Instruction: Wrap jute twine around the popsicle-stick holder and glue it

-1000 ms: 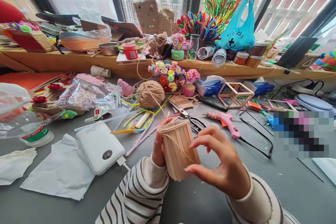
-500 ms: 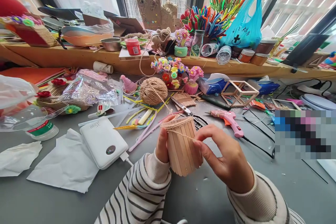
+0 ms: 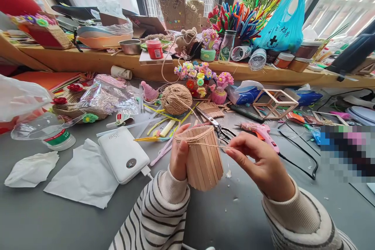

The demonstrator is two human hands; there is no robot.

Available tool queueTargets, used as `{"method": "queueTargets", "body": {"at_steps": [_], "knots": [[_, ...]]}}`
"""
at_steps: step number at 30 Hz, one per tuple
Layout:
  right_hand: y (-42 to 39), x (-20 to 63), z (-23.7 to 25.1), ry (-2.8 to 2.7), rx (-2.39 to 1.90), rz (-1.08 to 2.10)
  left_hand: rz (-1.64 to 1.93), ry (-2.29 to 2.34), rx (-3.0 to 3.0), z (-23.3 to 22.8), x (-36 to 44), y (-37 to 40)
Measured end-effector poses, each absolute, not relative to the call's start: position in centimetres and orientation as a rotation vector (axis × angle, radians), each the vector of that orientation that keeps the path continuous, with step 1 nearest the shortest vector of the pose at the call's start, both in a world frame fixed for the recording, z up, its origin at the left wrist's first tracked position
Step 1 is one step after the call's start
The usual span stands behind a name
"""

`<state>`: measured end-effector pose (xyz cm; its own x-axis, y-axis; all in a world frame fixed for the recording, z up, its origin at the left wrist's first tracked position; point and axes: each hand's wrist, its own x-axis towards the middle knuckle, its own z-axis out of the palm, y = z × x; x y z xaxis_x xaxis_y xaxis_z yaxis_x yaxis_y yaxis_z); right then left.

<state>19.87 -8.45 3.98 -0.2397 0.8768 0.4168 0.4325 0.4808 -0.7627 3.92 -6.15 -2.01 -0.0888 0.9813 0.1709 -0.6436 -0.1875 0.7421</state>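
Note:
My left hand (image 3: 180,156) is closed around the left side of a cup made of upright wooden craft sticks (image 3: 205,164), its thumb on the front near the rim. Twine lies wound around the cup's rim. My right hand (image 3: 258,160), to the right of the cup, pinches a strand of twine (image 3: 215,145) between thumb and fingertips. That strand is stretched taut from the rim to the fingers. Behind the cup sits a ball of twine (image 3: 176,99), with a strand running from it toward the cup.
Scissors (image 3: 212,119) and a pink glue gun (image 3: 262,133) lie behind the cup. A white power bank (image 3: 123,156) and paper tissue (image 3: 83,177) are on the left. A wooden stick frame (image 3: 275,103) stands farther back, below a crowded shelf (image 3: 140,64).
My right hand has drawn away from the cup to the right, pulling the twine out straight. The cup has turned slightly in my left hand. The view has shifted a little.

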Motion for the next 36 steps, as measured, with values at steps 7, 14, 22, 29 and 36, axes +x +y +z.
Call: {"method": "queueTargets", "body": {"at_steps": [7,14,22,29,36], "knots": [[-7.9,19.8,4.6,-1.757,-1.002,0.485,1.596,0.693,0.762,-2.4,3.9,-6.2],[-7.6,19.0,4.7,-1.615,-1.034,0.423,1.570,0.649,0.763,-1.4,4.4,-6.7],[-7.8,18.4,4.4,-1.538,-1.026,0.419,1.465,0.658,0.794,-2.3,4.2,-6.5],[-8.0,18.5,4.2,-1.516,-1.051,0.443,1.322,0.708,0.609,-1.2,4.6,-7.4],[-8.2,18.8,3.9,-1.546,-1.059,0.423,1.200,0.688,0.519,-0.6,4.6,-7.5]]}}
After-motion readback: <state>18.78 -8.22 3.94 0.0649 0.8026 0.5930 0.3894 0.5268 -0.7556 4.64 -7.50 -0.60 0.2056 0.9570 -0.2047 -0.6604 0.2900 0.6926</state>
